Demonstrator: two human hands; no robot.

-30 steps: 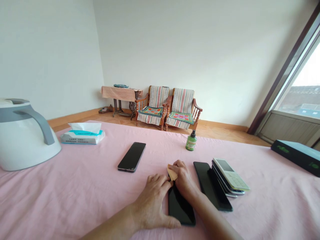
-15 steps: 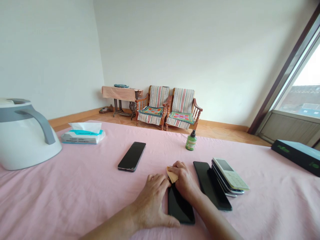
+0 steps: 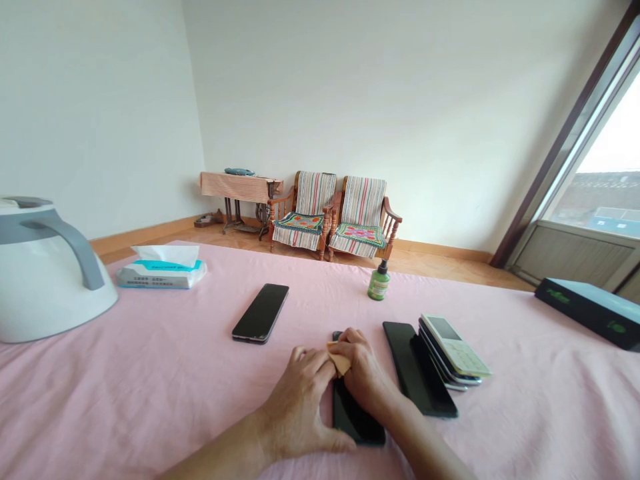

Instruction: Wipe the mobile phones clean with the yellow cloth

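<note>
A black smartphone [image 3: 354, 417] lies screen up on the pink cloth right before me. My left hand [image 3: 297, 403] holds it along its left side, thumb at the near end and fingers bent near the far part. Pinched in my right hand [image 3: 367, 377] is a small yellowish wiping cloth [image 3: 339, 362], pressed on the upper part of the screen. Both hands cover part of the phone. Just right of it lies a larger black phone [image 3: 417, 370], beside a stack of phones topped by a white keypad phone [image 3: 457, 347].
Another dark smartphone [image 3: 261, 313] lies left of my hands. Farther back stands a green spray bottle [image 3: 379, 283]. A tissue pack [image 3: 160, 270] and a white kettle [image 3: 50, 280] are at the left, a black box [image 3: 585, 313] at the right. Two chairs [image 3: 357, 217] stand beyond the pink-covered surface [image 3: 165, 373].
My right hand has drawn the cloth slightly toward me down the screen, baring the phone's far end. The left hand keeps its place at the phone's side. The view has shifted a little.
</note>
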